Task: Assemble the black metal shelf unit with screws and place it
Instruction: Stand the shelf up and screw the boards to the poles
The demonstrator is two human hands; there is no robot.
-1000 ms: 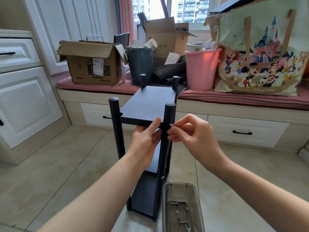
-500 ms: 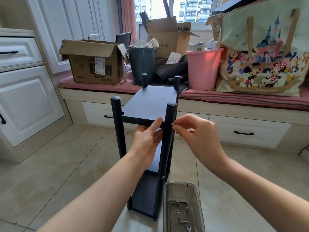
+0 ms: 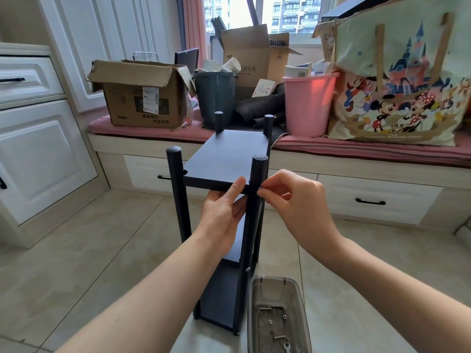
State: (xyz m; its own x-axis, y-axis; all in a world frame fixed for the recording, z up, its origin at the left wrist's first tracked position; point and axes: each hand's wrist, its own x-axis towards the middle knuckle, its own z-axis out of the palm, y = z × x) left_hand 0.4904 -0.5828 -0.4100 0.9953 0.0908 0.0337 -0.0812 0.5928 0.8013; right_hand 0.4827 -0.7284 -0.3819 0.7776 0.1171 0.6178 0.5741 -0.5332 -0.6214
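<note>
Standing at centre frame on the tiled floor, the black shelf unit [image 3: 229, 189] has its top panel [image 3: 229, 156] gripped by the left hand [image 3: 221, 212], thumb lying on the front edge, fingers curled beneath. Right of it, the right hand [image 3: 293, 200] pinches fingertips together against the front right post [image 3: 254, 200]; any screw there is hidden. A clear hardware tray [image 3: 277, 317] sits at lower right.

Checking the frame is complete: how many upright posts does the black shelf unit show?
4. Near-left post; near-right post, beside the right hand; far-left post; far-right post. None look hidden.
</note>
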